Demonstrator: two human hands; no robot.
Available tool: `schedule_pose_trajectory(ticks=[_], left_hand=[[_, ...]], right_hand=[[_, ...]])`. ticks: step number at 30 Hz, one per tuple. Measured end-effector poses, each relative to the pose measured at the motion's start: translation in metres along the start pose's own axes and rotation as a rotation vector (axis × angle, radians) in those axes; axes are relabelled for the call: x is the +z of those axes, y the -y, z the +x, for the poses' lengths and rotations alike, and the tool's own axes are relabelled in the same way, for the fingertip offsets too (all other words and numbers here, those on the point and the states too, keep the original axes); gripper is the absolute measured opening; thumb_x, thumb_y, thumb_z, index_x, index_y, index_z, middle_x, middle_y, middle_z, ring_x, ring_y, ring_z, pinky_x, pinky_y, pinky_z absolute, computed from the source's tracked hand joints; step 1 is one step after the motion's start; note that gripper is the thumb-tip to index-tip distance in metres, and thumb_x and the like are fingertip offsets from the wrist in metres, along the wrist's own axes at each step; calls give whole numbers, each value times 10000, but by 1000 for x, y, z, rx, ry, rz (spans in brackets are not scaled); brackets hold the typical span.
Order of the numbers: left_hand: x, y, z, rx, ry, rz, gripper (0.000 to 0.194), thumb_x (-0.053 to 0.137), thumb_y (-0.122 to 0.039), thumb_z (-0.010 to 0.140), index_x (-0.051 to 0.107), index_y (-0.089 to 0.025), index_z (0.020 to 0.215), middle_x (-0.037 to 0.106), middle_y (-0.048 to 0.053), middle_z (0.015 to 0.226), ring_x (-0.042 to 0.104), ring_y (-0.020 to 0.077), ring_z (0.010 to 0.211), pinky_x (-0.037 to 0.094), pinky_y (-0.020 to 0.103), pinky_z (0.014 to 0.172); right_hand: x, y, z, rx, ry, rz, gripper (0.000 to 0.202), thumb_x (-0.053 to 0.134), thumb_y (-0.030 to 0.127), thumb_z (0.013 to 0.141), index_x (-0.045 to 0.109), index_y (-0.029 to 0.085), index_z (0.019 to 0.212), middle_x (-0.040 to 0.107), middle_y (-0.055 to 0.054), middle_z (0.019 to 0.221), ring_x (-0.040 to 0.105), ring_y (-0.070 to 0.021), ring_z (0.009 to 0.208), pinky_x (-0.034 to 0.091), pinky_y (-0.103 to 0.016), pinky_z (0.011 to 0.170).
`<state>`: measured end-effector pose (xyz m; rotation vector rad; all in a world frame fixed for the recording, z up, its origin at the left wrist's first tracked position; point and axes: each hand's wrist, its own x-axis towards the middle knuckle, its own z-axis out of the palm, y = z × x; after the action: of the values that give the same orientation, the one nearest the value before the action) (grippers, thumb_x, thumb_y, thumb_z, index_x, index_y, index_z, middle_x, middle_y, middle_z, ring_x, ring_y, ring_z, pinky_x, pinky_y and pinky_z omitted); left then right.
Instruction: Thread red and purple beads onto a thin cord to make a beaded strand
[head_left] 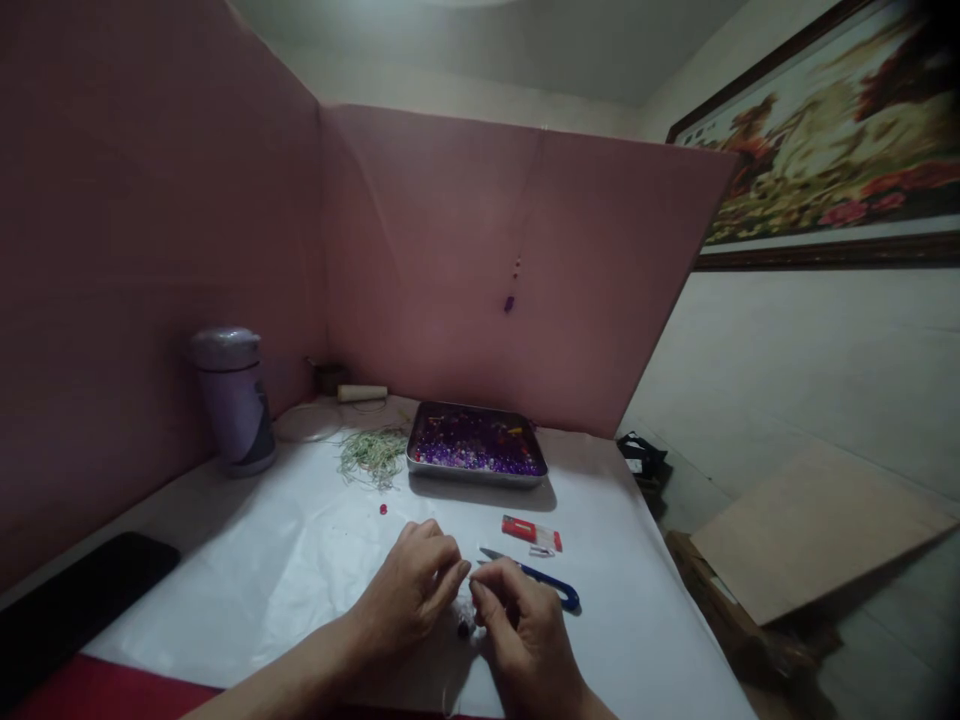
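My left hand [414, 588] and my right hand [517, 632] meet low over the white sheet [285, 560], fingertips pinched together around something small. A dark bead [463, 630] shows just below the fingers; what each hand grips is too small to tell. Blue thread snips [544, 577] lie right behind my right hand. A red and white packet [531, 533] lies beyond them. A metal tray [477, 468] of purple beads stands further back. A lone red bead [383, 509] sits on the sheet.
A lilac flask [234, 398] stands at the back left, with a tangle of pale thread [373, 452] and a thread spool [361, 393] nearby. A black phone [71, 600] lies at the left edge. Pink partitions [480, 260] enclose the table; a short beaded strand [511, 290] hangs there. Cardboard [810, 530] lies on the floor right.
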<state>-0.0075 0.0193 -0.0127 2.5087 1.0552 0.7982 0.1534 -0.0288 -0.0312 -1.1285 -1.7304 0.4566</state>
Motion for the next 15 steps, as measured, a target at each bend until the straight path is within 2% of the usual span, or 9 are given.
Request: schedule_pose_trajectory(ticks=[6, 11, 13, 15], left_hand=[[-2, -4, 0, -59, -26, -67, 305, 375, -277, 893, 456, -176, 617, 528, 37, 683, 475, 177, 719, 362, 334, 712], [-5, -4, 1, -113, -72, -187, 342, 378, -332, 896, 481, -180, 608, 526, 19, 659, 494, 165, 702, 378, 301, 692], [-14, 1, 3, -156, -148, -245, 357, 374, -368, 893, 498, -182, 614, 525, 11, 645, 503, 155, 669, 386, 284, 670], [-27, 12, 7, -224, -310, -204, 327, 413, -389, 866, 512, -185, 631, 536, 13, 651, 509, 162, 672, 390, 281, 665]], right_hand=[[1, -1, 0, 22, 10, -11, 186, 485, 226, 869, 563, 169, 710, 532, 15, 574, 494, -117, 498, 364, -207, 492], [0, -2, 0, 30, 2, -36, 196, 481, 244, 875, 543, 176, 701, 521, 19, 562, 485, -117, 492, 359, -207, 483], [-1, 0, 0, 44, -3, -41, 203, 475, 261, 879, 527, 180, 700, 505, 25, 553, 473, -116, 487, 354, -210, 481], [-2, 2, 0, 63, -19, -44, 212, 472, 277, 883, 515, 182, 697, 489, 31, 547, 459, -115, 488, 351, -213, 486]])
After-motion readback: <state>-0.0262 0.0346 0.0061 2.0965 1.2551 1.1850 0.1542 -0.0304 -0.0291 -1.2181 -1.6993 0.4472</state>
